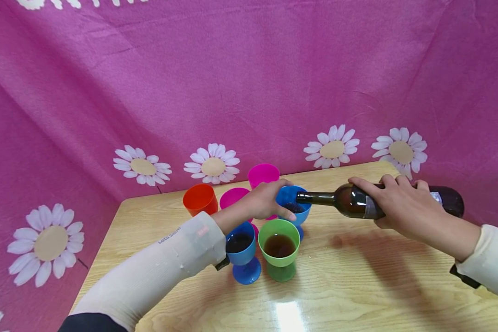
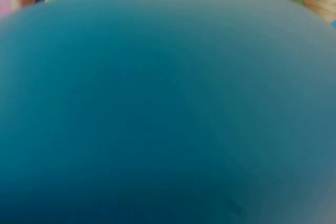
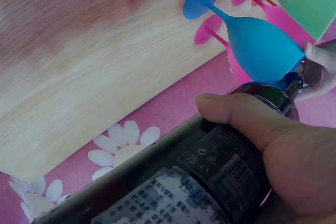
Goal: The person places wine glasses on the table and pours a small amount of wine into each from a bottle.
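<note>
My right hand [image 1: 406,203] grips a dark wine bottle [image 1: 352,201] tipped almost level, its mouth at the rim of the far blue goblet [image 1: 300,216]. Dark liquid lies inside that goblet. My left hand [image 1: 269,199] holds the same goblet near its rim, thumb at the near side and fingers behind. In the right wrist view, the bottle's label [image 3: 163,200] faces the camera, and my thumb [image 3: 231,109] lies across the glass. A blurred blue surface [image 2: 168,103] fills most of the left wrist view.
Below my left forearm stand another blue goblet [image 1: 246,258] and a green goblet [image 1: 279,249], both with dark liquid. An orange goblet [image 1: 200,199] and two pink goblets, one at the back [image 1: 263,175], stand farther off. A pink cloth [image 1: 249,92] with daisies hangs behind the wooden table [image 1: 357,286].
</note>
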{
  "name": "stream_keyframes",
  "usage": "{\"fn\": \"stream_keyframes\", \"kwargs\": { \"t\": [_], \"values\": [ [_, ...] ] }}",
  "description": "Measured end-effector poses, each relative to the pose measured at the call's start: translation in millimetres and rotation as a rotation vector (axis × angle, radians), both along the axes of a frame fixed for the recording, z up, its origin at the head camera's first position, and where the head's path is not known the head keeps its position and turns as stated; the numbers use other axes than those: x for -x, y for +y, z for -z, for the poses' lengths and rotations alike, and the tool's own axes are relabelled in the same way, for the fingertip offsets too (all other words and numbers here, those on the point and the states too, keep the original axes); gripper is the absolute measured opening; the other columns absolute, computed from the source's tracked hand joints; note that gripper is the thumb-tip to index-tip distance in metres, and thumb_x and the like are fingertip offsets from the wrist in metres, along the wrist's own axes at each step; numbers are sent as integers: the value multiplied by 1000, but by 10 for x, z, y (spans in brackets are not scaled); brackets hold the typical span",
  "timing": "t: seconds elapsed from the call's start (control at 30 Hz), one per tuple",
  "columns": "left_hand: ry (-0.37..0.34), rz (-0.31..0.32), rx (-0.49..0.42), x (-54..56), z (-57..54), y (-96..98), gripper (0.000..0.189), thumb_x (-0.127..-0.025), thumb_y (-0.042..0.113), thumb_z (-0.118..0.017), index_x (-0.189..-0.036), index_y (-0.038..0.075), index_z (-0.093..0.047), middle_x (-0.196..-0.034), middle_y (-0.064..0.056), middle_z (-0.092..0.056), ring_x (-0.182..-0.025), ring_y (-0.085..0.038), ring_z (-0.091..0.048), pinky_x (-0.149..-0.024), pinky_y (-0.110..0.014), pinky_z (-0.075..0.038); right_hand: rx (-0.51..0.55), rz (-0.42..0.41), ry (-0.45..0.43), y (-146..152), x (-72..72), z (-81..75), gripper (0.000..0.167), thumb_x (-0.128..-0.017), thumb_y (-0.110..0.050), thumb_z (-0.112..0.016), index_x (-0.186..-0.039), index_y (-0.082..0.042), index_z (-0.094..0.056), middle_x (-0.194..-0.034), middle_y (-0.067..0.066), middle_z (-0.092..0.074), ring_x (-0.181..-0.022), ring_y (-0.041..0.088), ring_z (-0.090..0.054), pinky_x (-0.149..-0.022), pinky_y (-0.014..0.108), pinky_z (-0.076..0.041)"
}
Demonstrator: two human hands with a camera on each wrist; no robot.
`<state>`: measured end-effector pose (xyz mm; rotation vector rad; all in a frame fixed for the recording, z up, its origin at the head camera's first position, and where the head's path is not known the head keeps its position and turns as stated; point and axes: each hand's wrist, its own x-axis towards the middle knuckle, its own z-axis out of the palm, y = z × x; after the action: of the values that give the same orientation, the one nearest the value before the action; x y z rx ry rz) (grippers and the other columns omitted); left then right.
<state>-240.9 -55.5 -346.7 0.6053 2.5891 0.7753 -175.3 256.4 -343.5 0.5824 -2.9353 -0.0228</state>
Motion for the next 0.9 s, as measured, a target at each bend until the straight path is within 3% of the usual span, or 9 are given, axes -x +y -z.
{"fn": "stream_keyframes", "kwargs": {
  "t": [0.9],
  "values": [
    [-1,2,0,6,2,2,84,-83,35,-87,-153,17,-46,-145,-11,-59,-135,-31,-53,-103,-49,-53,-2,-3,0,-1,-2,-14,98,-67,-26,-95,-150,-33,-43,-95,17,-58,-78,34,-53,-55,44,-36]
  ]
}}
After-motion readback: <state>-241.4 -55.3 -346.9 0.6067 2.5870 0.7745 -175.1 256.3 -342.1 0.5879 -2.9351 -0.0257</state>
